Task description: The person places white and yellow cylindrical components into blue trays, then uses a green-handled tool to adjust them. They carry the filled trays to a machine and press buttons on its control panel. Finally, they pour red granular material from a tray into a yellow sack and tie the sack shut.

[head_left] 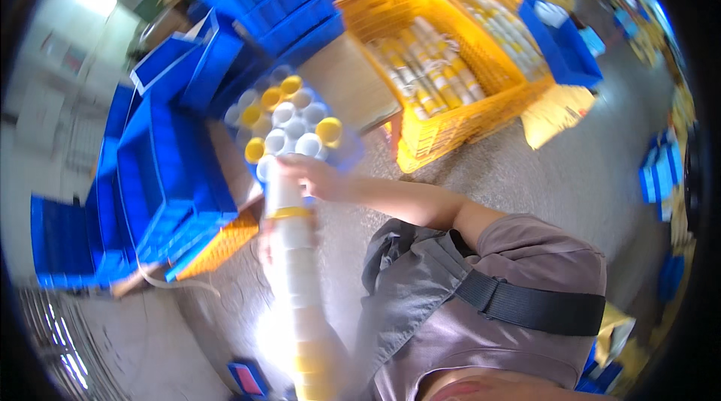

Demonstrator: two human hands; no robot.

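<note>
A long column of white and yellow cup-like pieces [291, 258], stacked end to end, runs from the lower edge up to a blue bin. My right hand [312, 177] closes around its far end, beside the bin's near edge. Fingers of my left hand [266, 242] wrap the column a little lower, mostly hidden behind it and blurred. Several white and yellow open-ended round pieces [284, 113] stand close together in the bin, their openings facing up.
Blue bins [263, 3] are stacked at the back left, with more blue bins [161, 168] below them. Yellow crates [458, 119] at the back right hold bundled white and yellow columns [428, 70]. A yellow sack [556, 112] lies beside them. A pale cord [180, 283] hangs at left.
</note>
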